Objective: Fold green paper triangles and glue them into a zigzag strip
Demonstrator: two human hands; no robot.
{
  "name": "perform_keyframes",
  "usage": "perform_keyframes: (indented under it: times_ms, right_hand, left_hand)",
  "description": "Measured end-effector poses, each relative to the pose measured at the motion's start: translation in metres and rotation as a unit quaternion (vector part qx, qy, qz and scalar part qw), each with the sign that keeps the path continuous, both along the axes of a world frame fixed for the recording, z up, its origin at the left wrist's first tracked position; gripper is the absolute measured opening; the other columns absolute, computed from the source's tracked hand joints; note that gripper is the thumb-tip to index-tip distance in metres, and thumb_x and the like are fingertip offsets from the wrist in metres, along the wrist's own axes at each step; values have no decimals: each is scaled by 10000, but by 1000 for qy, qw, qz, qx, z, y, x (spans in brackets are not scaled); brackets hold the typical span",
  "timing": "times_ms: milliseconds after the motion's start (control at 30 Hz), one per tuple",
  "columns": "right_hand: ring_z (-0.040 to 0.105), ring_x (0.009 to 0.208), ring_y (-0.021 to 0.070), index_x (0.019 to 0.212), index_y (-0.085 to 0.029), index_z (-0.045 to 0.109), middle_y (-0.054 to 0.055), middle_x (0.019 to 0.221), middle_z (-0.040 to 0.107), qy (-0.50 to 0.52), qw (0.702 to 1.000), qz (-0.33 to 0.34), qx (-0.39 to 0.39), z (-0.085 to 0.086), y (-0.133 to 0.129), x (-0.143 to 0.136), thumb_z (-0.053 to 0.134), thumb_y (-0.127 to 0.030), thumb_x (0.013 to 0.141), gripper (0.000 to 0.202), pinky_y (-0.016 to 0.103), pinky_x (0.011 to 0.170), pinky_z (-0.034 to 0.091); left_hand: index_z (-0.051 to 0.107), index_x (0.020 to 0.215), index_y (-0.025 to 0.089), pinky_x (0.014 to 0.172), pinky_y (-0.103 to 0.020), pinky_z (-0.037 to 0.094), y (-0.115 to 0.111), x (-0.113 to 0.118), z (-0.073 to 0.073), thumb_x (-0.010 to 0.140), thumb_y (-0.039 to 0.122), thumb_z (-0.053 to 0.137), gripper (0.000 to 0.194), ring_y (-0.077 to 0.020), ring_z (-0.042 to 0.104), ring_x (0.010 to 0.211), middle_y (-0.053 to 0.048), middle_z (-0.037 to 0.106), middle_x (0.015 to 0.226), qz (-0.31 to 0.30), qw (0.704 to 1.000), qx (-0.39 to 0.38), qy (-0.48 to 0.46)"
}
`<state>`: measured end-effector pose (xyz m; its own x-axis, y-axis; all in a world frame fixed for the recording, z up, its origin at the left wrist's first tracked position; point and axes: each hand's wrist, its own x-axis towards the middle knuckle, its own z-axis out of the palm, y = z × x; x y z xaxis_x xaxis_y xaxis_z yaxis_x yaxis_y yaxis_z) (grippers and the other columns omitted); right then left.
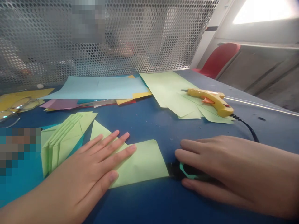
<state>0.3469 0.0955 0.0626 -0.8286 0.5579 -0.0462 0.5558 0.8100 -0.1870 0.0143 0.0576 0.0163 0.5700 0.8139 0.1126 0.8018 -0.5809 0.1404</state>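
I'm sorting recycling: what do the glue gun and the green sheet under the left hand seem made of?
Glue gun: probably hard plastic, slightly shiny, judging by its molded yellow body. Green sheet: matte, likely paper or card; thin edge, no glare.

This looks like a papercraft workspace, though whether in a school, workshop or home cannot be told. A flat blue tabletop [144,121] carries a broad light-blue paper sheet [93,88], overlapping pale-green paper sheets [163,90], a pleated light-green paper bundle [64,140] and a yellow plastic glue gun [211,95] with an orange trigger and black cord. A silver perforated metal screen [177,46] stands along the table's far side; a red, curved-back chair [220,60] sits beyond, near a bright window-like opening [263,11].
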Motion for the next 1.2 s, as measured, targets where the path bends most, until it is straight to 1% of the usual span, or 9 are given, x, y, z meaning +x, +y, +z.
perform_keyframes:
  times_ms: [100, 233, 300, 400, 533, 700, 833, 1033, 1200]
  right_hand:
    - [597, 504, 204, 914, -266, 558, 0, 761, 611, -7, 1000, 8, -6, 2, 1, -1, 514, -319, 1058, 160, 355, 481, 242]
    - [571, 499, 197, 924, -268, 545, -4, 757, 597, 5, 1000, 17, 15, 0, 1, -1, 511, -280, 1048, 128, 353, 485, 247]
    - [573, 509, 196, 937, -268, 547, -4, 762, 600, 0, 1000, 20, 22, 0, 1, 0, 510, -293, 1063, 134, 351, 486, 251]
    - [569, 503, 197, 934, -268, 554, -2, 756, 602, -2, 1000, 23, 19, 0, 1, 1, 509, -328, 1069, 154, 354, 478, 243]
    - [567, 495, 198, 922, -269, 552, -1, 747, 597, 1, 999, 27, 24, 0, 0, 2, 502, -293, 1053, 142, 356, 476, 252]
    - [568, 492, 192, 912, -267, 546, -6, 751, 593, -2, 999, 30, 31, -1, 1, 2, 501, -281, 1057, 152, 345, 472, 264]
    - [575, 475, 194, 907, -260, 558, -8, 741, 587, -12, 998, 43, 37, 4, 2, 0, 512, -301, 1066, 170, 337, 453, 279]
    - [605, 483, 181, 883, -239, 591, -2, 740, 615, -50, 997, 47, 27, 14, 3, -5, 607, -255, 1023, 142, 326, 449, 311]
    - [612, 493, 186, 891, -241, 589, -2, 745, 612, -53, 997, 50, 17, 14, 5, -4, 592, -293, 1048, 166, 322, 452, 304]
  left_hand:
    - [94, 1652, 641, 1363, -320, 100, 0, 0, 1, 1167, 520, 250, 524, -47, 228, 1641, 281, 245, 1750, 4, 1000, -1, -4]
    - [117, 1650, 636, 1345, -260, 73, 0, 1, 1, 1168, 532, 234, 507, -12, 216, 1635, 300, 239, 1748, 3, 1000, 6, -11]
    - [115, 1650, 637, 1345, -265, 77, -1, 1, 1, 1169, 525, 229, 507, -13, 221, 1633, 301, 237, 1748, 3, 1000, 5, -12]
    - [111, 1648, 645, 1352, -317, 101, -1, 0, 2, 1167, 523, 241, 513, -37, 240, 1634, 292, 246, 1746, 3, 1000, -1, -13]
    - [113, 1649, 647, 1352, -387, 137, -2, 0, 2, 1165, 524, 255, 519, -74, 262, 1634, 271, 257, 1747, 7, 1000, -6, -6]
    - [102, 1645, 651, 1349, -316, 108, -2, 2, 3, 1167, 536, 245, 512, -35, 234, 1634, 283, 247, 1751, 9, 1000, -9, -9]
    - [130, 1636, 654, 1342, -260, 83, -3, 3, 2, 1170, 538, 232, 491, 3, 213, 1631, 311, 241, 1746, 12, 1000, 0, -20]
    - [127, 1639, 646, 1353, -284, 89, -3, 3, 2, 1170, 537, 232, 493, -7, 207, 1638, 311, 226, 1749, 12, 1000, 1, -13]
    - [133, 1637, 648, 1354, -298, 95, -3, 3, 2, 1172, 527, 225, 489, -8, 209, 1637, 306, 232, 1749, 14, 1000, 1, -18]
